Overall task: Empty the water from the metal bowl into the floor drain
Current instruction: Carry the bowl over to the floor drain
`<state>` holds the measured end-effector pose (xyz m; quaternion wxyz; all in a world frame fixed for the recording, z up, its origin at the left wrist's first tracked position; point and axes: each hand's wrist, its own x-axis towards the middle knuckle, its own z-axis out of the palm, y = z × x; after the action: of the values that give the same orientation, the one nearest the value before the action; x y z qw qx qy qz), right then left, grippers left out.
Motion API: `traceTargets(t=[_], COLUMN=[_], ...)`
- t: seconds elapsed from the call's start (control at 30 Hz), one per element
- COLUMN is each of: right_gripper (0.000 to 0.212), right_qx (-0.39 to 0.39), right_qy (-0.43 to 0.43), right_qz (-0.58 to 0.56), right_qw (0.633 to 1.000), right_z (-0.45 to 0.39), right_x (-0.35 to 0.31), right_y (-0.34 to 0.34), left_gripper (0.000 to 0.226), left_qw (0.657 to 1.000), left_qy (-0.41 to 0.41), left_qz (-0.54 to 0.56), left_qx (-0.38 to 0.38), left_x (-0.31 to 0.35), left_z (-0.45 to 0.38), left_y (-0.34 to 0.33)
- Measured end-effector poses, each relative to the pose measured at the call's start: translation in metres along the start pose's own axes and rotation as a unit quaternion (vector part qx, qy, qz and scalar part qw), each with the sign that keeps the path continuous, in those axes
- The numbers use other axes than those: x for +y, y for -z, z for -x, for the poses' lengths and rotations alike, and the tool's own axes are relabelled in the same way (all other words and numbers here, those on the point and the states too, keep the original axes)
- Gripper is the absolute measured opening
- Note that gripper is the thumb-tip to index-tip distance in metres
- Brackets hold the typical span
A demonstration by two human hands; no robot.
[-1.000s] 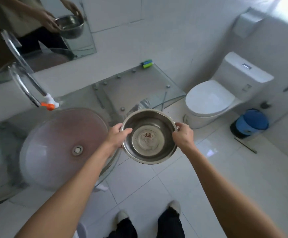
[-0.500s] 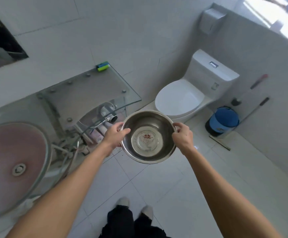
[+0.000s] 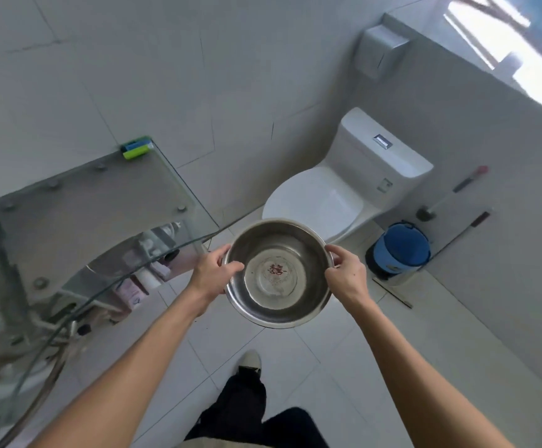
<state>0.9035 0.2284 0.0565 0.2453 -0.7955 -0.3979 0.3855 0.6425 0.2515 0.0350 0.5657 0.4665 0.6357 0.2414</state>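
I hold a round metal bowl [image 3: 295, 305] level in front of me, above the tiled floor. It has a little water in it and a reddish mark at the centre of its bottom. My left hand [image 3: 213, 273] grips the left rim, thumb inside the bowl. On the opposite side, my right hand [image 3: 345, 274] grips the right rim. No floor drain is visible in this view.
A white toilet [image 3: 328, 195] with its lid down stands ahead, a blue bin [image 3: 402, 247] and a toilet brush [image 3: 425, 213] to its right. A glass counter [image 3: 101, 195] with a green-blue sponge [image 3: 135, 147] juts out on the left, bottles beneath it. My foot [image 3: 250, 360] is below.
I have turned right, away from the sink; the basin and mirror have slid out of view on the left and the toilet is nearer the centre. Both hands keep their hold on the bowl.
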Motion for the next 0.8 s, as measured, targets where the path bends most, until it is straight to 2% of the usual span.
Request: traceTargets(t=[0.07, 0.13, 0.27, 0.4, 0.5, 0.63, 0.8], right_gripper=[0.065, 0.065, 0.066, 0.069, 0.069, 0.069, 0.073], right_qx=[-0.004, -0.024, -0.055, -0.086, -0.131, -0.198, -0.248], right_qy=[-0.002, -0.001, -0.001, 0.02, 0.045, 0.081, 0.109], right_qz=[-0.008, -0.006, 0.012, 0.053, 0.093, 0.133, 0.161], right_qw=[1.0, 1.0, 0.998, 0.995, 0.986, 0.968, 0.949], right_z=[-0.025, -0.05, -0.098, -0.153, -0.197, -0.251, -0.308], right_x=[-0.003, -0.008, -0.016, -0.026, -0.034, -0.037, -0.024], right_y=[0.004, 0.006, 0.009, 0.007, -0.001, -0.02, -0.062], left_gripper=[0.05, 0.065, 0.06, 0.074, 0.08, 0.076, 0.062], left_qw=[1.0, 0.999, 0.996, 0.989, 0.979, 0.961, 0.943], left_qy=[0.003, 0.031, 0.058, 0.101, 0.122, 0.155, 0.169], left_qz=[0.015, 0.025, 0.05, 0.08, 0.094, 0.12, 0.16], left_qx=[0.0, 0.012, 0.046, 0.075, 0.132, 0.196, 0.236], left_x=[0.006, 0.011, 0.02, 0.024, 0.023, 0.004, -0.032], left_z=[-0.022, -0.039, -0.071, -0.099, -0.118, -0.145, -0.179], left_y=[-0.008, -0.016, -0.029, -0.046, -0.063, -0.086, -0.105])
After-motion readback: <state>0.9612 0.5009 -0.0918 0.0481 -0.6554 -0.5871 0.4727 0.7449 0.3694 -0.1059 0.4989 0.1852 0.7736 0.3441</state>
